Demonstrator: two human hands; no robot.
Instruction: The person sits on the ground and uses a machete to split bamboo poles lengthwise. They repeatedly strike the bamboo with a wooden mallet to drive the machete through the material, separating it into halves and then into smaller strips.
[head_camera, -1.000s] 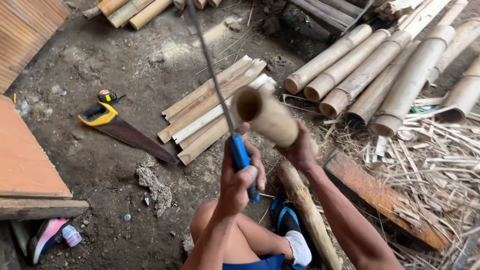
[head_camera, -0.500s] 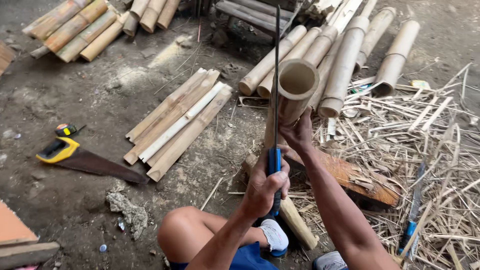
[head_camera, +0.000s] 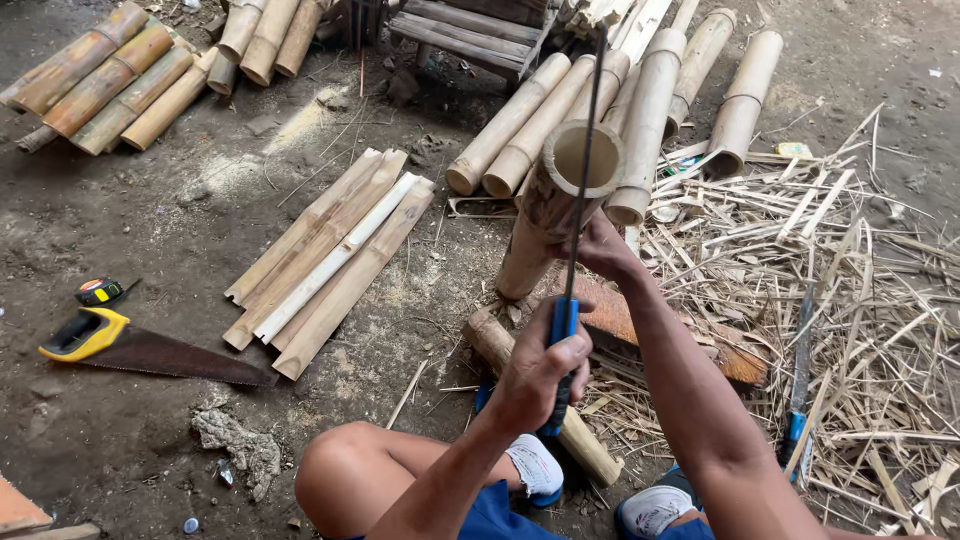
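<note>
My right hand (head_camera: 602, 250) grips a short hollow bamboo tube (head_camera: 560, 190) that stands tilted on end, its open mouth facing up. My left hand (head_camera: 540, 368) is closed around the blue handle (head_camera: 562, 322) of a long thin blade (head_camera: 592, 100). The blade runs up and across the tube's open rim, near its middle. Whether the edge touches the rim or sits just above it cannot be told. My bare knee and white shoes show at the bottom.
Flat split bamboo slats (head_camera: 330, 260) lie to the left. A yellow-handled handsaw (head_camera: 150, 350) and a tape measure (head_camera: 100, 291) lie further left. Whole bamboo tubes (head_camera: 650, 110) are stacked behind, another pile (head_camera: 110, 80) at top left. Bamboo slivers (head_camera: 860, 290) and a second blue-handled knife (head_camera: 798, 385) lie on the right.
The view has swung left and down. The tube now stands more upright with its mouth towards me, and the blade lines up across its rim.
</note>
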